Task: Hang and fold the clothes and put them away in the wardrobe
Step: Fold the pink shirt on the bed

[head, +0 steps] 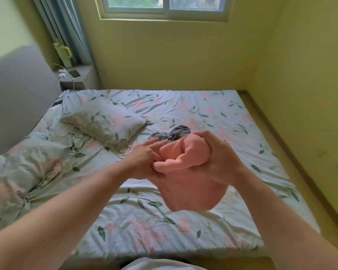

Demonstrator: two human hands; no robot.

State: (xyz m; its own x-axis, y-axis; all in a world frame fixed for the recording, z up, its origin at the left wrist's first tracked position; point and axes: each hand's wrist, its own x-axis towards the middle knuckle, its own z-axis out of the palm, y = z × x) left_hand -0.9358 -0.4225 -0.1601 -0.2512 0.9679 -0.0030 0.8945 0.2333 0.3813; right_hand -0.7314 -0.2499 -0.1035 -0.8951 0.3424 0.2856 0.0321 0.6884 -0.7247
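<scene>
I see a floral bed [183,106] with a pillow [103,121] near its grey headboard [14,90]. A window [164,6] sits above, curtain [66,26] beside it

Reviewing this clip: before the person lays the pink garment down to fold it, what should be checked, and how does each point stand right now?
1. Right hand grips the pink garment: ok.
2. Left hand pinches the garment's edge: ok.
3. Garment opened out for folding: not ok; it is bunched and hangs above the bed.
4. Bare sheet below the garment to lay it on: ok.
5. Other clothes dealt with: not ok; a grey garment lies crumpled on the bed beyond the hands.
6. Wardrobe ready: cannot tell; it is not in view.
</scene>
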